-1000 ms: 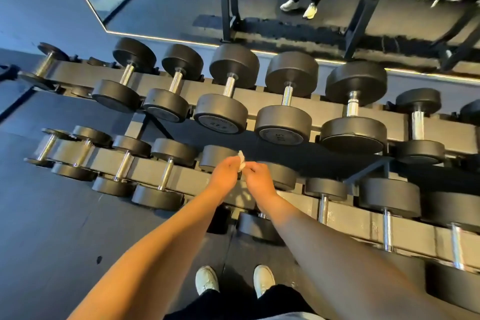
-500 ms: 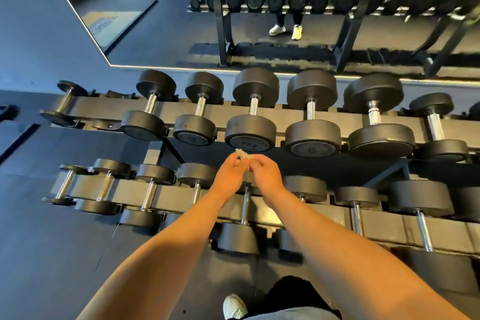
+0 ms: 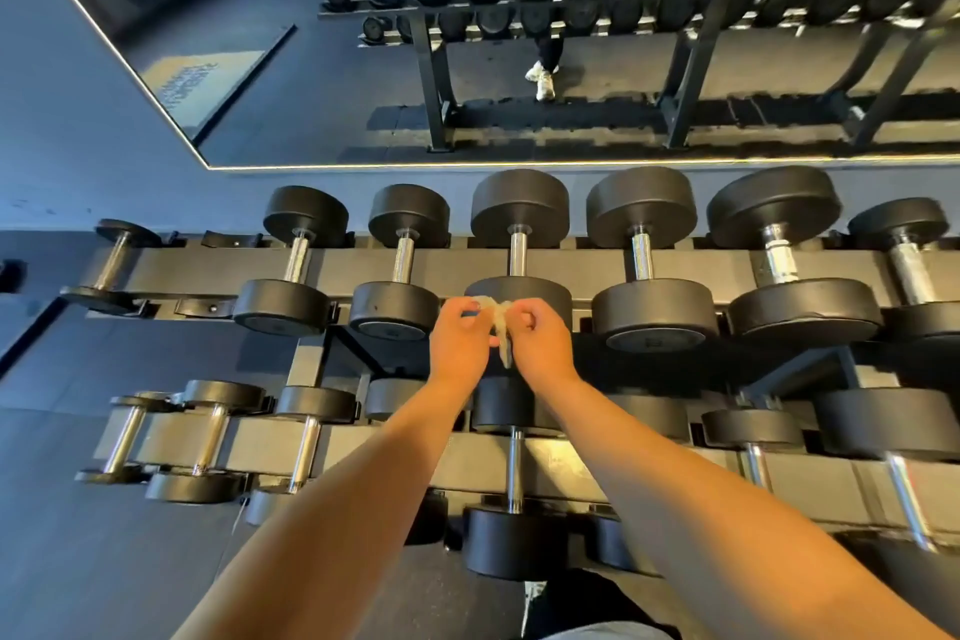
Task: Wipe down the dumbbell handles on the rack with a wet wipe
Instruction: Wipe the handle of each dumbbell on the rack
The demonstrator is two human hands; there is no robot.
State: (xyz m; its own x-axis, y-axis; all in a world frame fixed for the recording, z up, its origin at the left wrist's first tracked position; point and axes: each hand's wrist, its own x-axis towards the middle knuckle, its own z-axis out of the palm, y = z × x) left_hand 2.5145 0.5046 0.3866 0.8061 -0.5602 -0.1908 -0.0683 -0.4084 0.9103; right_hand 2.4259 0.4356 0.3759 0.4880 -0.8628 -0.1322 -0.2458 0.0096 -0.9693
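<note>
Head view: both your left hand point(image 3: 460, 335) and right hand point(image 3: 540, 340) pinch the wet wipe point(image 3: 497, 322) before the upper rack point(image 3: 343, 270); spread it flat before wrapping a handle point(image 3: 517, 255).

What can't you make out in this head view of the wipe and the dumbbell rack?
Head view:
wet wipe: bunched between left hand and right hand; fingers hide its full shape.
Centre upper dumbbell: hands cover its near end face.
Lower-row dumbbell: left forearm hides its handle.
Weight markings: blurred, unreadable.
Rack: right end cut off by the frame edge.
</note>
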